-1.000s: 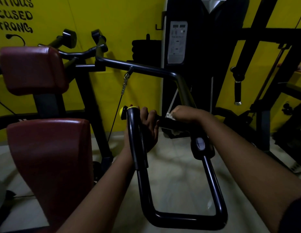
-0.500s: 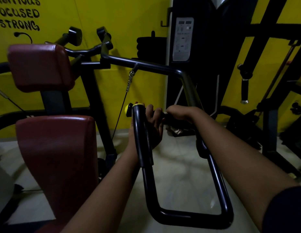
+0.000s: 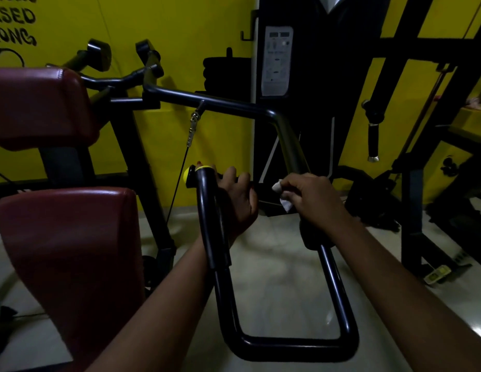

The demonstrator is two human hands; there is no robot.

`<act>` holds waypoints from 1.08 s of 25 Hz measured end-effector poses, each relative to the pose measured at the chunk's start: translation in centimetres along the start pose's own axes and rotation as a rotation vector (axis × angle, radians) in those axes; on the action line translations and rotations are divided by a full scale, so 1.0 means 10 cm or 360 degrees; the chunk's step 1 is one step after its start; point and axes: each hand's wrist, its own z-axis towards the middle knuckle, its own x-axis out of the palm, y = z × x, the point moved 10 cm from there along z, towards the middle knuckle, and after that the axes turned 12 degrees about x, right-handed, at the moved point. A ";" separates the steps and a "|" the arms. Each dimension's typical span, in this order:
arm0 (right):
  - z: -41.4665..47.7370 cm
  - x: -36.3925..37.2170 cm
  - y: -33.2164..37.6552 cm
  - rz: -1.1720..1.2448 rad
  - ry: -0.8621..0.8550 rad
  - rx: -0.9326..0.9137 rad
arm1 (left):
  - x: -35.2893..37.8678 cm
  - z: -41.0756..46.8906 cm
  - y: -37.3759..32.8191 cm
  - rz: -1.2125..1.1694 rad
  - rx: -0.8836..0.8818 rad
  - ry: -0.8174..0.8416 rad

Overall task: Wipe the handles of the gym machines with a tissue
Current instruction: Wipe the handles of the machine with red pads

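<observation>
The left hand (image 3: 238, 200) had its fingers curled round the black handle (image 3: 261, 188), near its yellow cap (image 3: 186, 175). The right hand (image 3: 311, 200) pinched a crumpled white tissue (image 3: 283, 197) in bunched fingertips, right at that handle

On the yellow wall (image 3: 180, 36), right above the upper red pad (image 3: 38, 108), black painted letters (image 3: 11, 17) are cut by the picture's edge: "USED" and, one line lower, "RONG". The line over them cannot be read. Far right of the pad, a grey label (image 3: 277, 60) on the black machine column (image 3: 314, 76) has print too small to read.
</observation>
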 end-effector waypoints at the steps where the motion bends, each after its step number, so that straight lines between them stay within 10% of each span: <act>1: -0.02 0.00 0.06 0.0022 -0.0035 -0.0089 | 0.05 0.02 -0.02 -0.0031 0.0030 0.0061; 7: -0.20 0.09 0.37 -0.0325 -0.0127 -0.0554 | 0.00 0.03 -0.27 0.0255 0.0290 0.0145; 12: -0.08 -0.16 -0.07 0.0070 -0.0162 0.0000 | 0.08 0.01 -0.23 0.0243 0.0262 0.0291; 27: 0.07 0.06 0.04 -0.0020 -0.0101 0.0032 | 0.24 0.05 -0.38 0.0091 0.0129 0.0373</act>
